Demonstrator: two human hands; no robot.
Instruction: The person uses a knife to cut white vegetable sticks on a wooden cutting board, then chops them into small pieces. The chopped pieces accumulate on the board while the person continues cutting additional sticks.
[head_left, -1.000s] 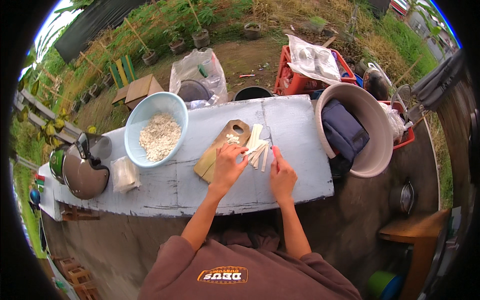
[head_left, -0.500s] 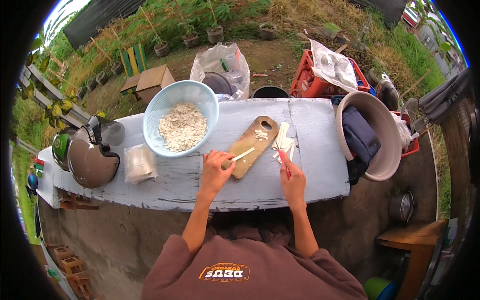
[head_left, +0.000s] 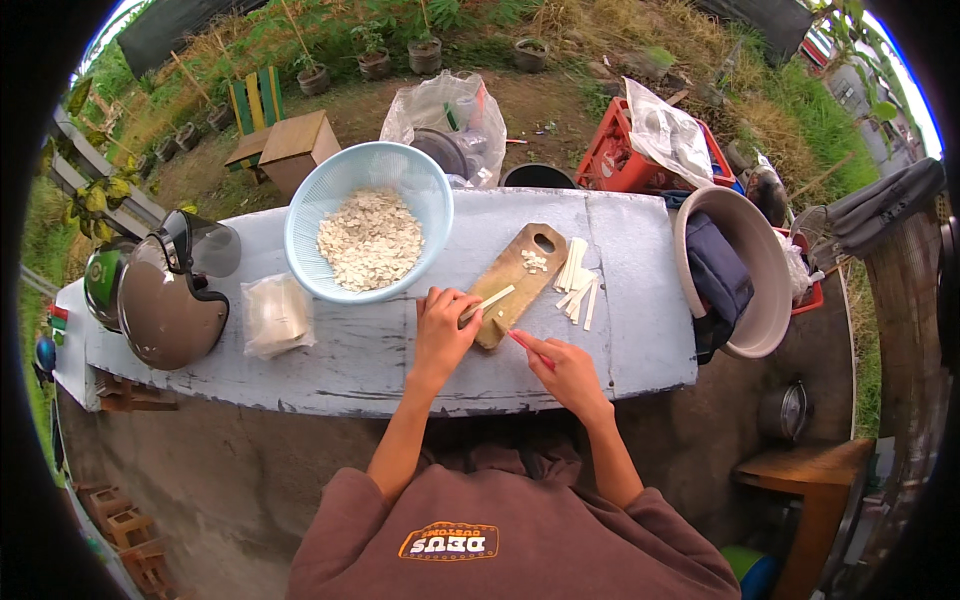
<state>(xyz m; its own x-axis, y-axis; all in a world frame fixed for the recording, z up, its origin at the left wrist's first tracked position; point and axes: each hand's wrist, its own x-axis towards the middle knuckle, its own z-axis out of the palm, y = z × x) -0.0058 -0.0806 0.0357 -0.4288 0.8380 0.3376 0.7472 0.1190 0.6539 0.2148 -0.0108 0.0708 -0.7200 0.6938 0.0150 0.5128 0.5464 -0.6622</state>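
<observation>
My left hand (head_left: 442,328) pinches a pale, thin strip (head_left: 494,297) against the lower part of a wooden cutting board (head_left: 512,275). In my right hand (head_left: 566,372) is a knife with a red handle (head_left: 519,341), low at the board's near right edge; its blade is hard to make out. A few small cut pieces (head_left: 534,262) lie near the board's handle hole. Beside the board, on its right, are several uncut pale strips (head_left: 573,270). To the left stands a light blue colander (head_left: 300,255), holding a heap of pale chips (head_left: 368,242).
All this stands on a grey-white table (head_left: 370,370). A clear plastic packet (head_left: 277,318) and a brown helmet (head_left: 172,300) sit at left. A beige basin (head_left: 765,300) with dark cloth lies tipped at right. Behind are a red crate (head_left: 605,150) and a plastic bag (head_left: 490,125).
My right hand has brought the knife from over the loose strips leftward and nearer, to the board's lower end. My left hand still holds its strip on the board.
</observation>
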